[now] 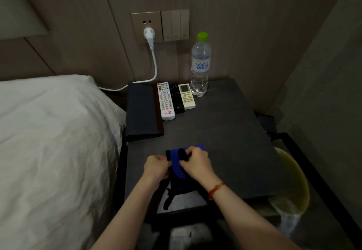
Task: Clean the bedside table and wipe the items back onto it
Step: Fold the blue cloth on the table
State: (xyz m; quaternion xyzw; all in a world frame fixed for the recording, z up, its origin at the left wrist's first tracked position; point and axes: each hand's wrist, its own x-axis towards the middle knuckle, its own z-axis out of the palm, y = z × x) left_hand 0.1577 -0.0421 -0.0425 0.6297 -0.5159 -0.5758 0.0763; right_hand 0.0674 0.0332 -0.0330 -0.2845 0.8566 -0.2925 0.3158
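Observation:
A blue and black cloth (177, 166) lies at the near edge of the dark bedside table (231, 132). My left hand (156, 166) pinches its left side and my right hand (196, 161) pinches its top and right side. At the table's back stand a white remote (166, 100), a black remote (176, 99), a cream remote (187, 96) and a water bottle (200, 65) with a green cap. A dark folder (142, 110) lies at the back left.
A bed with white bedding (52, 142) runs along the left. A white plug and cable (151, 53) hang from the wall socket behind the table. A yellow-rimmed bin (295, 183) with a plastic liner sits under the table's right side.

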